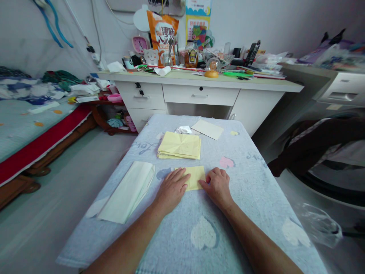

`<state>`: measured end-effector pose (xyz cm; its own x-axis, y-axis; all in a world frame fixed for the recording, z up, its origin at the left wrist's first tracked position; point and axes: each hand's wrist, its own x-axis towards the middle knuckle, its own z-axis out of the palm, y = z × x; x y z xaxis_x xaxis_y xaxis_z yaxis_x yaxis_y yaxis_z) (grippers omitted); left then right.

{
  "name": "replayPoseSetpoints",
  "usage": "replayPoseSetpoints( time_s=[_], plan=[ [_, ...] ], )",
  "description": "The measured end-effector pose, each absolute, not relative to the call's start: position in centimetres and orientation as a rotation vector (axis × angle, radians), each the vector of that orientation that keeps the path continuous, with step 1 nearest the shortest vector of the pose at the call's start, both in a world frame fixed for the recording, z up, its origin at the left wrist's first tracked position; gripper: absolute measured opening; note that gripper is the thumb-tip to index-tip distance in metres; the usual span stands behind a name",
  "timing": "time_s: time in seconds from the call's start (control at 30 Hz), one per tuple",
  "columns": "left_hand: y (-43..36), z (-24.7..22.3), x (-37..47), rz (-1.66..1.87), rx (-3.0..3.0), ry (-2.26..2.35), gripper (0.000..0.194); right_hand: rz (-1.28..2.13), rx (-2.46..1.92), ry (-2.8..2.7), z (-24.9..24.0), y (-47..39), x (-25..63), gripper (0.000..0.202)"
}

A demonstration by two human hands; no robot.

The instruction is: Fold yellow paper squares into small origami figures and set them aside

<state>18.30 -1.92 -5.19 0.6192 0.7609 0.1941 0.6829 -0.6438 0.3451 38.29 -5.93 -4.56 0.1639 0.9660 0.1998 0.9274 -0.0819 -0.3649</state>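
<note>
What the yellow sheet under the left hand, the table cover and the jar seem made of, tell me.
Yellow sheet: probably matte paper; flat, straight-edged, without shine.
Table cover: seemingly soft, matte fabric; fuzzy-looking surface.
Jar: likely clear, smooth glass; brown contents show through, though plastic is possible.

Through the head camera I'm in somebody's home, a lived-in bedroom by its furnishings: at my ten o'clock a bed (34,121) with bedding heaped on it, at twelve a white desk (256,108) crowded with a pink clock (140,45), a snack bag (162,32) and a jar (191,55), at two a washing machine (346,87) with dark clothing (305,142) at its door.
</note>
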Motion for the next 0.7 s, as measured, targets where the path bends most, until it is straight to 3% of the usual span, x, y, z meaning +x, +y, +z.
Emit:
replayPoseSetpoints(
  time_s=[0.37,0.7],
  plan=[
    [-2.1,-4.9,18.5,0.450,2.611,1.236,0.038,0.210,-1.672,-2.119,-3.7,-6.2,36.6,0.012],
    [-1.7,-4.8,16.7,0.312,2.636,1.282,0.045,0.171,-1.831,-2.135,-3.7,-6.0,35.7,0.008]
  ],
)
